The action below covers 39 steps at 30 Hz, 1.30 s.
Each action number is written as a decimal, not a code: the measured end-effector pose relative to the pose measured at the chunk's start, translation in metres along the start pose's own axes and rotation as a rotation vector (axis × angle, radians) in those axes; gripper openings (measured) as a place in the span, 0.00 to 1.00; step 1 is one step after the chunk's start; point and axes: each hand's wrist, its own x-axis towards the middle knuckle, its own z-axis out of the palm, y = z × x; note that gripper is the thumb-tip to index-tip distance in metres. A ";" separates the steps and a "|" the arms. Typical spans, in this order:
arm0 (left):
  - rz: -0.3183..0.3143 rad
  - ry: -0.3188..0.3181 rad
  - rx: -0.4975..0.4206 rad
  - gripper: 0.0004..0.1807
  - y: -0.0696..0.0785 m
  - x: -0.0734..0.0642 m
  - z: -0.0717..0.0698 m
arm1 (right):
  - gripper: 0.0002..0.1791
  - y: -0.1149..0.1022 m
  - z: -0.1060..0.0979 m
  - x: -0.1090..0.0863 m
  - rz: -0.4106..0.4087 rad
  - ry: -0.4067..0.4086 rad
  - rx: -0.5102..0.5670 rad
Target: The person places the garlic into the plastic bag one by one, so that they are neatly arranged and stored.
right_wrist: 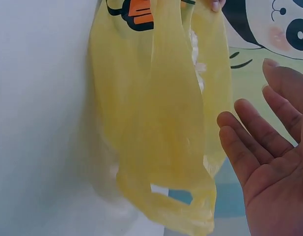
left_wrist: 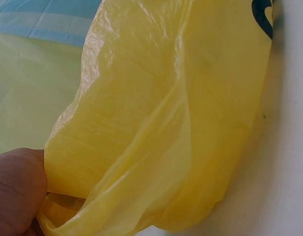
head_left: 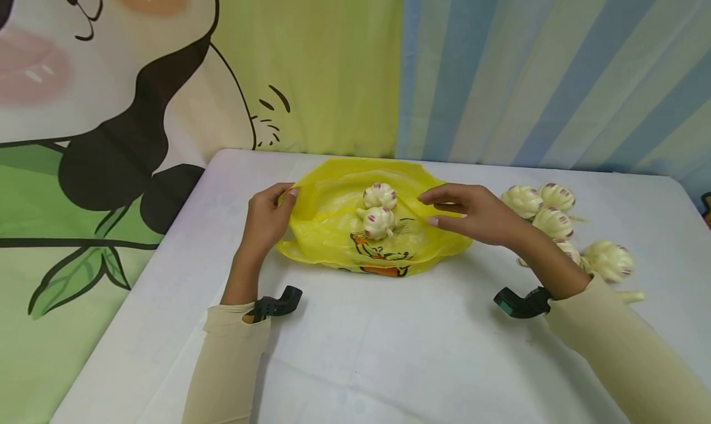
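Note:
A yellow plastic bag (head_left: 328, 226) with a printed cartoon lies spread on the table, its mouth held wide. Two white garlic bulbs with purple marks, one garlic bulb (head_left: 380, 195) behind the other garlic bulb (head_left: 379, 223), sit in it. My left hand (head_left: 269, 217) pinches the bag's left edge between thumb and fingers; the left wrist view shows the thumb (left_wrist: 18, 187) on the yellow film. Over the bag's right side hovers my right hand (head_left: 472, 213), fingers extended and apart, holding nothing. In the right wrist view a bag handle loop (right_wrist: 185, 206) hangs beside that hand.
Several more garlic bulbs (head_left: 608, 261) lie grouped at the right of the white table (head_left: 355, 350), partly behind the right forearm. A striped and panda-printed curtain (head_left: 333, 72) stands along the table's far edge. Each wrist wears a black camera mount (head_left: 283, 302).

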 end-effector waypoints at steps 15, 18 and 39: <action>-0.017 -0.011 -0.013 0.19 -0.002 -0.002 -0.001 | 0.21 0.003 -0.013 -0.044 -0.014 0.067 -0.056; -0.014 -0.011 -0.017 0.19 -0.002 -0.002 -0.001 | 0.21 0.002 -0.016 -0.055 -0.004 0.091 -0.077; -0.021 -0.024 -0.031 0.19 -0.002 -0.002 0.000 | 0.23 0.016 -0.037 -0.132 0.088 0.254 -0.108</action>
